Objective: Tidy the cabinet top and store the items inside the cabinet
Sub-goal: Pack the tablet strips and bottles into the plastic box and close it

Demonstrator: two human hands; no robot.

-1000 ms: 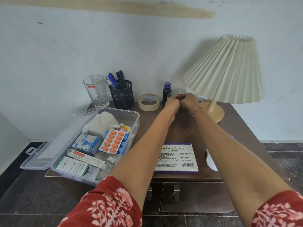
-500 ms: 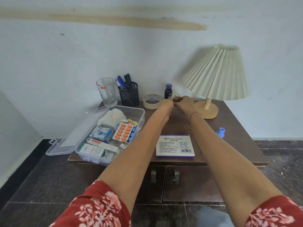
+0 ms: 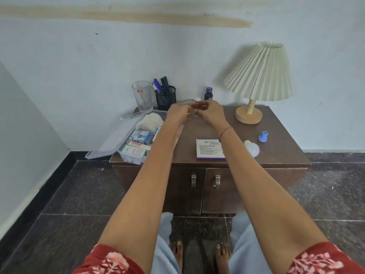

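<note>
Both hands have slid further from the lamp (image 3: 260, 76) than a second ago, taking the small bottle (image 3: 197, 99) past the ink bottle (image 3: 208, 93). The right hand (image 3: 211, 113) pinches it; the left hand (image 3: 177, 113) is curled but blurry, can't tell. The stamp pad box (image 3: 207, 152) sits in front of the lamp and the medicine box (image 3: 138, 138) is farthest from it.

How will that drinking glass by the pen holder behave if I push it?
The drinking glass looks clear and thick-based, so probably rigid, heavyish, breakable. Its smooth walls may slip. Tall and upright beside the pen holder, it might tip.
</note>
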